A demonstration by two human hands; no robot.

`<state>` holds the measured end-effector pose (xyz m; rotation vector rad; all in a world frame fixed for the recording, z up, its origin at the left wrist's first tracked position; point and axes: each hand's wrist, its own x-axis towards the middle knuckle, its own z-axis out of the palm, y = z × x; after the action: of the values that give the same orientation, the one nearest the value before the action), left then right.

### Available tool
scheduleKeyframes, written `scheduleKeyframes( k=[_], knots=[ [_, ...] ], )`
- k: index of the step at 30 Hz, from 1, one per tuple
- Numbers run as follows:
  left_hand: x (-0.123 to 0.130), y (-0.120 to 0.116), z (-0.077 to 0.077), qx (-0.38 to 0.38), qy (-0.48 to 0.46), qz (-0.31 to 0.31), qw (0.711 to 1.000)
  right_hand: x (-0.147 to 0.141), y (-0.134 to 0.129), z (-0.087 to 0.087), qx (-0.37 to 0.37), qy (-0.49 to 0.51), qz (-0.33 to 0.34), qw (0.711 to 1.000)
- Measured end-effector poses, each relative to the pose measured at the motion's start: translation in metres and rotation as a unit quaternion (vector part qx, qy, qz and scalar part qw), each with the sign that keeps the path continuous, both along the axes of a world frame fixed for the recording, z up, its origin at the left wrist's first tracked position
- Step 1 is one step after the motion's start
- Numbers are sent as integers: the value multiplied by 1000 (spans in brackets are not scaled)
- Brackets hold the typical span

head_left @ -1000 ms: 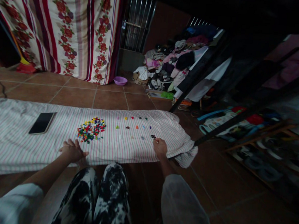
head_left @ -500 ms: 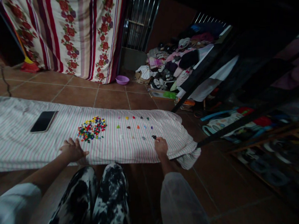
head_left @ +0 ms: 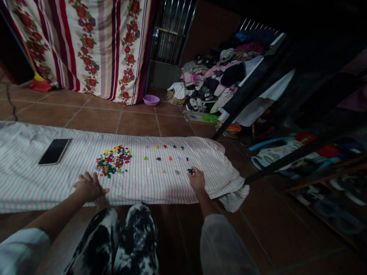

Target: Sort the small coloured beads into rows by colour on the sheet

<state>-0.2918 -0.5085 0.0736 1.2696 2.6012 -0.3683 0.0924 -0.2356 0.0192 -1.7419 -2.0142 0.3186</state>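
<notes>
My left hand (head_left: 88,186) lies flat near the front edge of the striped cloth (head_left: 56,195), fingers spread, holding nothing. Just beyond it is a heap of small multicoloured pieces (head_left: 113,161), like beads or tiny bricks. At the right end, my right hand (head_left: 197,179) has its fingertips drawn together at a small cluster of black pieces (head_left: 190,170); whether one is between the fingers is too small to see. Small single-colour groups lie in rows nearby, among them a grey group (head_left: 177,172), a dark blue group (head_left: 187,159) and an orange group (head_left: 170,158).
A phone (head_left: 55,151) lies on the cloth left of the heap. Past the cloth stand a purple basin (head_left: 151,100) and a pile of clothes (head_left: 212,79) on the tiled floor. A dark slanted pole (head_left: 275,167) and a shelf (head_left: 332,169) are at the right.
The view has shifted slightly. My right hand stays at the black pieces with hardly any movement, and my left hand rests in the same spot.
</notes>
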Motion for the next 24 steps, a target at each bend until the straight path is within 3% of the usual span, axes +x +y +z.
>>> scheduleKeyframes(
  k=[11,19,24],
  knots=[
    [-7,1,-10,-33,17,-21,999,-2,7,0,15,-32,33,999],
    [3,4,5,-76,19,-5,997,4,14,-12,70,17,66,995],
    [4,5,4,-85,24,5,996,8,17,-16,91,57,94,990]
  ],
)
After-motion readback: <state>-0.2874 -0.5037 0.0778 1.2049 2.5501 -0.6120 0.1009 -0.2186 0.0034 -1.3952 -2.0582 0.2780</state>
